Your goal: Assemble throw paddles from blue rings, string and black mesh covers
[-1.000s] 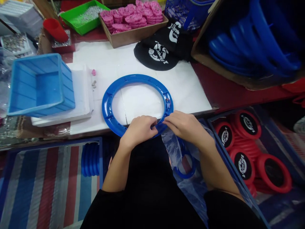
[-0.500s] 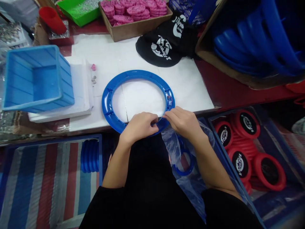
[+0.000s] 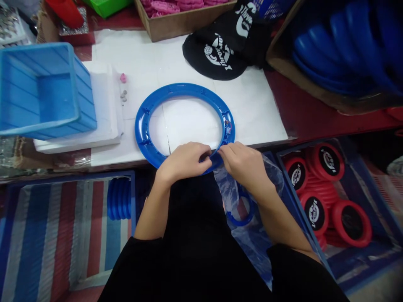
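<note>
A blue plastic ring (image 3: 185,89) lies with its ribbed, hollow side up at the front edge of the white-covered table. My left hand (image 3: 185,161) is closed over the near rim, its thumb and fingers curled around it. Just to the right, my right hand (image 3: 244,163) pinches at the near right part of the same ring, fingertips at its inner edge. Whether a small part sits between those fingertips is hidden. A small coloured mark (image 3: 228,125) shows inside the ring's channel on the right.
A blue bin (image 3: 83,92) stands left on white foam. Behind are a cardboard box of pink parts (image 3: 185,19), black printed fabric (image 3: 217,54) and a box of blue rings (image 3: 330,50). Below are red discs (image 3: 352,222) in a crate and a clear plastic bag (image 3: 229,188) beside my right arm.
The camera view has shifted slightly, so the table things sit higher in the picture. Both hands stay at the ring's near rim, with only small finger movements.
</note>
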{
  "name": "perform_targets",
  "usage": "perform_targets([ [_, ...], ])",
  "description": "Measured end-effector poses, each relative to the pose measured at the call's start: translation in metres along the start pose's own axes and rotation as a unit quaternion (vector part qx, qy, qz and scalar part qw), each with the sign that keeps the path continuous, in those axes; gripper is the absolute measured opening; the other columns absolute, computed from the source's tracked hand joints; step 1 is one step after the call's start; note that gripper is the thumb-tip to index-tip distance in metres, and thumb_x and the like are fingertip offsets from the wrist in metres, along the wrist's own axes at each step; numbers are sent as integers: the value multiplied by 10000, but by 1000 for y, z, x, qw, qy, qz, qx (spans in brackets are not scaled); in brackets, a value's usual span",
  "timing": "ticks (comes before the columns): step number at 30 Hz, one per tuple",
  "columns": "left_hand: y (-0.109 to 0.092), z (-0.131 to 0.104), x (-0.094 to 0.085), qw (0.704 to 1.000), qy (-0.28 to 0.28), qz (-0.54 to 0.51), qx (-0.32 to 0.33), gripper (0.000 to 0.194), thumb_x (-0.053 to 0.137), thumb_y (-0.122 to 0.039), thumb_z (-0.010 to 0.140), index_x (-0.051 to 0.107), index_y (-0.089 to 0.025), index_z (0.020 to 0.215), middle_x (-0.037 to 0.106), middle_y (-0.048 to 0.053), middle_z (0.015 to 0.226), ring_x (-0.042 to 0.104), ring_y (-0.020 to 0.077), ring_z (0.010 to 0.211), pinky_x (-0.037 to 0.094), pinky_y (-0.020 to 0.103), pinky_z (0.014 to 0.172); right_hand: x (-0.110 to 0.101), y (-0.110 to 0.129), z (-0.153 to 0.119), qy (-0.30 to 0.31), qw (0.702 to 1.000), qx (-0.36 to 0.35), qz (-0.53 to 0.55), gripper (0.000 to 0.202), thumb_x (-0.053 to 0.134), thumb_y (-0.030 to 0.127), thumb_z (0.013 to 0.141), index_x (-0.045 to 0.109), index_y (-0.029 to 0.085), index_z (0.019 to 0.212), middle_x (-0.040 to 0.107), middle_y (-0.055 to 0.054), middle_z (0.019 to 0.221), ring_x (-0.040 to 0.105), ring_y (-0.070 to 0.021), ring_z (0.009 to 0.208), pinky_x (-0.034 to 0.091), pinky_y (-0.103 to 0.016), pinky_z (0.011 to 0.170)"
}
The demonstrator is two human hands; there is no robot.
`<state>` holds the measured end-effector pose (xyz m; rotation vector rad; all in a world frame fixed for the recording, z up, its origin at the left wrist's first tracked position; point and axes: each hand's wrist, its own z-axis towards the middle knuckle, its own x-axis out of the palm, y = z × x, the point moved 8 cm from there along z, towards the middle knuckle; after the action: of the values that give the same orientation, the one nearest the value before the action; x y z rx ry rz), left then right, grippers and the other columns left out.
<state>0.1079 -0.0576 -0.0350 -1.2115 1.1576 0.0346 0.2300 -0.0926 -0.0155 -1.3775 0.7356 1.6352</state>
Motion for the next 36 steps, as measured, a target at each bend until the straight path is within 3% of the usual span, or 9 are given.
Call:
perform_targets([
  [5, -4, 4, 2, 997, -20, 71, -38, 302, 505, -362, 1020, 723, -201, 886, 775, 69, 900, 703, 235, 830, 434, 337, 690, 6, -4, 3, 52, 998, 39, 20, 302, 486, 204, 1093, 691, 167, 874, 717, -94, 818, 608, -221, 773, 265, -354, 629],
  [10, -9, 13, 8, 985, -18, 145, -96, 307, 499, -332, 1013, 767, -189, 966, 796, 116, 941, 744, 294, 845, 479, 369, 714, 9, -7, 5, 104, 992, 78, 9, 272, 489, 191, 1073, 678, 181, 878, 723, -111, 832, 645, -249, 781, 251, -364, 607],
  [14, -13, 16, 12, 982, -19, 167, -91, 290, 490, -289, 1005, 762, -190, 1020, 811, 116, 989, 762, 303, 866, 468, 367, 707, 8, -17, 6, 134, 980, 60, 134, 187, 510, 192, 1058, 688, 184, 1000, 767, -109, 976, 699, -260, 894, 396, -342, 692],
  [18, -12, 16, 13, 984, -27, 166, -59, 258, 498, -275, 995, 739, -195, 947, 812, 98, 975, 758, 283, 848, 426, 355, 680, 0, -31, 8, 117, 964, 30, 235, 153, 538, 231, 1065, 684, 196, 1036, 763, -82, 1000, 704, -239, 913, 481, -346, 810],
  [24, -8, 17, 13, 988, -31, 147, -36, 267, 495, -295, 1008, 724, -196, 913, 801, 95, 927, 735, 263, 817, 389, 350, 664, -9, -37, 17, 63, 990, 32, 122, 219, 537, 284, 1083, 735, 210, 1023, 771, -111, 1039, 686, -284, 1006, 447, -368, 741],
  [32, -5, 14, 13, 992, -12, 122, -30, 279, 506, -324, 1013, 732, -196, 911, 780, 93, 897, 704, 244, 806, 413, 334, 694, -9, -36, 30, 122, 978, -8, 170, 225, 513, 209, 1064, 733, 229, 1018, 762, -80, 1032, 652, -261, 1013, 440, -366, 769],
  [36, -6, 12, 12, 993, 10, 118, -19, 257, 523, -314, 1005, 732, -194, 915, 773, 91, 894, 699, 242, 803, 424, 331, 703, -10, -32, 31, 127, 985, -26, 112, 230, 522, 208, 1066, 735, 216, 980, 764, -84, 1007, 636, -263, 982, 400, -369, 719],
])
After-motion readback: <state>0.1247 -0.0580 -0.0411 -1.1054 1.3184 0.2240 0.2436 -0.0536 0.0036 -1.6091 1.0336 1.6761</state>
